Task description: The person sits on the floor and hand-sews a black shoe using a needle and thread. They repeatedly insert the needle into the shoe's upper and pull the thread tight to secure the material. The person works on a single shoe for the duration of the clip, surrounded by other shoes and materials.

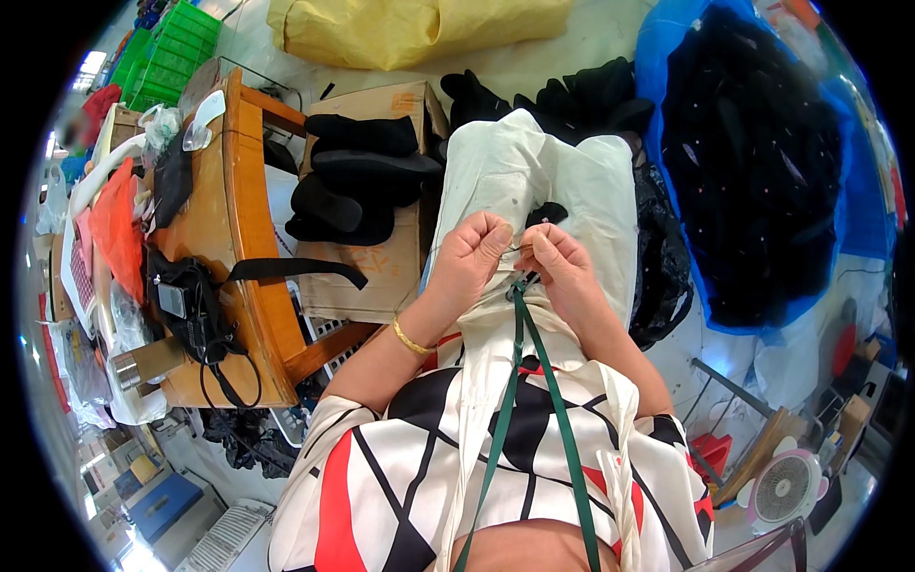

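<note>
My left hand (473, 254) and my right hand (560, 263) meet over my lap, both with thumb and fingers pinched. Between the fingertips runs a thin dark thread (516, 250), too fine to follow far. A small black fabric piece (546, 214) lies on the pale apron (589, 181) just beyond my right fingers. From my neck a green lanyard (557, 410) hangs down the middle, its lower end under my hands. What sits at that end is partly hidden.
Black padded pieces (370, 170) are stacked on a cardboard box (357, 286) at left, beside a wooden table (214, 229) bearing a black bag (195, 310). More black pieces (581, 95) lie beyond my knees. At right stands a blue bag (679, 243) full of black items.
</note>
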### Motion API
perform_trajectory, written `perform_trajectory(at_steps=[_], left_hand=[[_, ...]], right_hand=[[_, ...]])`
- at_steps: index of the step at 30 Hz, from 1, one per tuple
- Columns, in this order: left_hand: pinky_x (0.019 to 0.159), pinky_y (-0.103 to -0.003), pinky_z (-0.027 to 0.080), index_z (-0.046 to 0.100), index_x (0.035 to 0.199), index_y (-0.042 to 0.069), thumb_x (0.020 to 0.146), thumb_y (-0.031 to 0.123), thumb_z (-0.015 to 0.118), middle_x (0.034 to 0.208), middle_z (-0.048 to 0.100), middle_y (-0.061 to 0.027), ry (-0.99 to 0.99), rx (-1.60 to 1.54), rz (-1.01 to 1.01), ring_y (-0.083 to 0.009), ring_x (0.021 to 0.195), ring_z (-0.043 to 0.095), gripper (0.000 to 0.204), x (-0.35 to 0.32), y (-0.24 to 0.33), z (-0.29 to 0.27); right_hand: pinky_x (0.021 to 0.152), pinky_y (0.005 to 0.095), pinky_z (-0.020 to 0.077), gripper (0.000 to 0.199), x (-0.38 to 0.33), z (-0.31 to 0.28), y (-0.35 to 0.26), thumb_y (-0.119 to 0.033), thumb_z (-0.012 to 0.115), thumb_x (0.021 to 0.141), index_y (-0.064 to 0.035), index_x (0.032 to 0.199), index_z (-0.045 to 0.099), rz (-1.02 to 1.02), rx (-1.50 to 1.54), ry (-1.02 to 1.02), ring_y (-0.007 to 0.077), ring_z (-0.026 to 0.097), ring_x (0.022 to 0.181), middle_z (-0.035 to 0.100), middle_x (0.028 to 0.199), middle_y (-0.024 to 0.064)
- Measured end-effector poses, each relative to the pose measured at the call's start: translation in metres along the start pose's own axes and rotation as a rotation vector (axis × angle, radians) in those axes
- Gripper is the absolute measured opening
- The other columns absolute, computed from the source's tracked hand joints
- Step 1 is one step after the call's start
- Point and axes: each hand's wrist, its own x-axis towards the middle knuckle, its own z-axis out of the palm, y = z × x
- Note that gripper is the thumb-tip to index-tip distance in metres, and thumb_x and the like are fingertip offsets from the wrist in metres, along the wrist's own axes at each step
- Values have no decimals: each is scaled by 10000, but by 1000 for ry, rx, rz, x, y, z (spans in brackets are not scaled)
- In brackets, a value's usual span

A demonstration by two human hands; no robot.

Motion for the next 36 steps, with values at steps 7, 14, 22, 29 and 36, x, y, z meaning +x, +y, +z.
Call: perform_trajectory(at_steps=[7,14,22,29,36], left_hand=[[455,-180,232,575,979,78,1029,243,586,709,466,100,6,148,78,13,521,324,173,-1,1,4],[439,-193,254,563,959,64,1040,264,559,641,449,63,-211,-248,-164,-25,478,347,216,-5,6,0],[455,-187,321,565,954,62,1042,279,555,636,470,51,-59,28,-24,-29,502,397,234,-5,12,-6],[520,-199,377,563,969,64,1035,212,572,697,460,45,42,285,162,-54,549,403,163,-9,9,-9],[550,-208,377,560,964,51,1037,173,564,760,558,17,357,454,467,-54,603,443,142,-16,10,-31]], right_hand=[[785,229,444,212,-1,-1,-1,-257,636,999,-48,1015,608,19,-193,-13,57,515,835,572,910,-36],[793,248,450,198,-4,10,-1,-255,616,1010,-61,1016,577,28,99,-74,57,487,801,560,914,-33],[779,237,437,202,0,5,-7,-240,607,1014,-38,1016,612,34,-87,-14,65,497,784,567,891,-38],[645,249,409,66,-7,21,-20,-71,690,905,-40,903,632,-341,-783,87,121,489,686,594,830,17],[594,326,412,103,-38,54,-46,4,716,794,-56,845,651,-543,-951,-211,214,511,671,521,708,46]])
